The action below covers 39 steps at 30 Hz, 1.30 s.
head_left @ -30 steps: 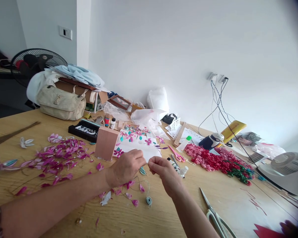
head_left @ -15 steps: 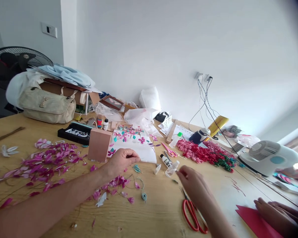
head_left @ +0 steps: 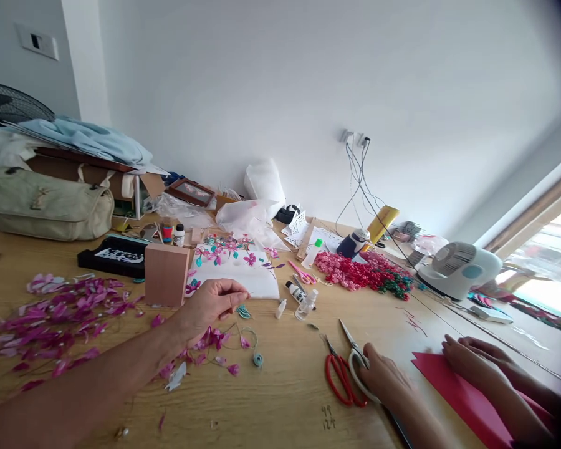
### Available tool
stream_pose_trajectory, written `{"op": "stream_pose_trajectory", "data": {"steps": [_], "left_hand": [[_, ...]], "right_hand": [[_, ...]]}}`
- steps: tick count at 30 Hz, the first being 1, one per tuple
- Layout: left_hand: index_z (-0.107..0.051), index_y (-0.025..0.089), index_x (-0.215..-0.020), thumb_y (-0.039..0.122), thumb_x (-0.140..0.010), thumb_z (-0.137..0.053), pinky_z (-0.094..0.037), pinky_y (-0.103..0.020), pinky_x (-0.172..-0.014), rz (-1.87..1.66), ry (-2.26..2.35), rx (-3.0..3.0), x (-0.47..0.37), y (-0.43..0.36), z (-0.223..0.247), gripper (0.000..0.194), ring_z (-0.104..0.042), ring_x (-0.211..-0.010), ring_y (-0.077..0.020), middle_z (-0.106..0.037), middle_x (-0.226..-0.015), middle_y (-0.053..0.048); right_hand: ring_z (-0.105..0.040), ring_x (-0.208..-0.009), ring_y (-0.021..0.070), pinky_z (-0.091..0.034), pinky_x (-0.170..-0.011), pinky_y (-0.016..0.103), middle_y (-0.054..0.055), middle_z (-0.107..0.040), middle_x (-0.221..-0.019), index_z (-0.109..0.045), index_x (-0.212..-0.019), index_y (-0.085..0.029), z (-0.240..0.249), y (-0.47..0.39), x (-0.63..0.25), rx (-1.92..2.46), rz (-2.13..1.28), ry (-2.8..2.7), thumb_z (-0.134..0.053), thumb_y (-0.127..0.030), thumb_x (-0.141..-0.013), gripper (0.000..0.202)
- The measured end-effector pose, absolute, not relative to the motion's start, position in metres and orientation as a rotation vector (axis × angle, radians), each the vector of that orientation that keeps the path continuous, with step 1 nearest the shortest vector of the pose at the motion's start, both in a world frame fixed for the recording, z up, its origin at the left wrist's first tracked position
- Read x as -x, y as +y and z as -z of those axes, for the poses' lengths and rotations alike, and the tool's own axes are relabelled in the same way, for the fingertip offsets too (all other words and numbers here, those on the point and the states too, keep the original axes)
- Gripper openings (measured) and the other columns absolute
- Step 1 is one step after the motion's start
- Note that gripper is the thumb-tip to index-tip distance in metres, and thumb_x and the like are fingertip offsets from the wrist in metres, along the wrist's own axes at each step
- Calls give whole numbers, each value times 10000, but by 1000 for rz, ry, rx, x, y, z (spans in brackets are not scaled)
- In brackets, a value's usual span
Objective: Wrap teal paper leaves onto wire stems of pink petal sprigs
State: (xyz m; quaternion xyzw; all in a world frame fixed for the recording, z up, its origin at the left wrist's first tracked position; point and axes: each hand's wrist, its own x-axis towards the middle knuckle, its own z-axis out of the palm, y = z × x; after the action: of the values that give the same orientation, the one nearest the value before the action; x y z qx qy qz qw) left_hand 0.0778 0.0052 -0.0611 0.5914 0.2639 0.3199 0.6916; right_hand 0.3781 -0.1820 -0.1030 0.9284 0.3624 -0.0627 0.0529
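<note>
Wood-grain desk (head_left: pixel 285 380) against a pale wall (head_left: pixel 243 81), with bright window (head_left: pixel 537 262) at far right. Pink petals (head_left: pixel 75 312) heaped left; red-handled scissors (head_left: pixel 340 380) just beside white-handled scissors (head_left: pixel 350 335), near right. Left hand (head_left: pixel 210 308) palm-down mid-desk, pinching a thin strand (head_left: pixel 249 294). Right hand (head_left: pixel 388 380) low, touching white handle; can't tell if gripping.
</note>
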Motion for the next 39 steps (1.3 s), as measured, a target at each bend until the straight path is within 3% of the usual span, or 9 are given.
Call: {"op": "stream_pose_trajectory", "data": {"steps": [5, 9, 11, 14, 17, 26, 32, 39], "left_hand": [[-608, 102, -708, 364, -616, -709, -196, -163, -404, -701, 549, -1280, -77, 4, 60, 295, -319, -444, -31, -436, -540, 51], [-607, 109, -703, 358, -623, -712, -197, -167, -408, -679, 535, -1240, -76, 1, 58, 282, -319, -453, -33, -427, -536, 53], [-610, 111, -704, 351, -612, -722, -199, -167, -410, -658, 532, -1203, -76, -1, 58, 279, -316, -457, -32, -432, -552, 50], [-617, 114, -709, 345, -603, -731, -194, -171, -415, -639, 535, -1166, -76, -3, 58, 279, -312, -457, -30, -440, -567, 44], [-629, 115, -731, 337, -609, -729, -179, -176, -415, -654, 512, -1156, -76, -5, 57, 272, -302, -459, -26, -458, -601, 35], [-616, 113, -716, 336, -628, -708, -152, -191, -408, -630, 489, -1167, -76, -13, 52, 257, -278, -433, -24, -446, -565, 47], [-620, 120, -747, 341, -672, -667, -179, -186, -399, -602, 488, -1223, -77, -13, 58, 238, -288, -439, -39, -420, -529, 52], [-627, 115, -720, 349, -628, -699, -187, -192, -395, -596, 486, -1192, -79, -14, 56, 262, -288, -399, -29, -439, -505, 54]], "right_hand": [[-624, -659, 263, -414, -562, 327, 139, -660, -751, -483, -886, -183, 97, -183, -385, -2984, 113, 1022, -361, -254, -759, 190], [-613, -724, 256, -446, -631, 342, 109, -635, -907, -396, -1142, -181, 70, -195, -364, -3428, -36, 1074, -437, -473, -733, 505], [-607, -766, 264, -457, -650, 336, 76, -628, -860, -397, -1165, -201, 56, -199, -340, -3522, 229, 1311, -495, -551, -667, 617], [-587, -723, 236, -460, -644, 309, 42, -587, -759, -456, -1115, -198, 47, -197, -297, -3371, 830, 1740, -476, -616, -661, 617], [-554, -651, 191, -456, -618, 281, 5, -533, -684, -497, -1062, -200, 54, -186, -262, -3101, 1082, 1989, -497, -563, -704, 510], [-463, -571, 141, -379, -528, 225, -27, -471, -593, -586, -870, -203, 60, -164, -226, -2924, 934, 2247, -535, -456, -716, 301], [-345, -502, 101, -267, -474, 219, -67, -360, -551, -561, -909, -176, 58, -155, -219, -2919, 1025, 2218, -530, -386, -697, 300], [-321, -496, 97, -244, -454, 213, -67, -344, -537, -581, -859, -180, 59, -152, -225, -2829, 1026, 2267, -553, -347, -698, 234]]}}
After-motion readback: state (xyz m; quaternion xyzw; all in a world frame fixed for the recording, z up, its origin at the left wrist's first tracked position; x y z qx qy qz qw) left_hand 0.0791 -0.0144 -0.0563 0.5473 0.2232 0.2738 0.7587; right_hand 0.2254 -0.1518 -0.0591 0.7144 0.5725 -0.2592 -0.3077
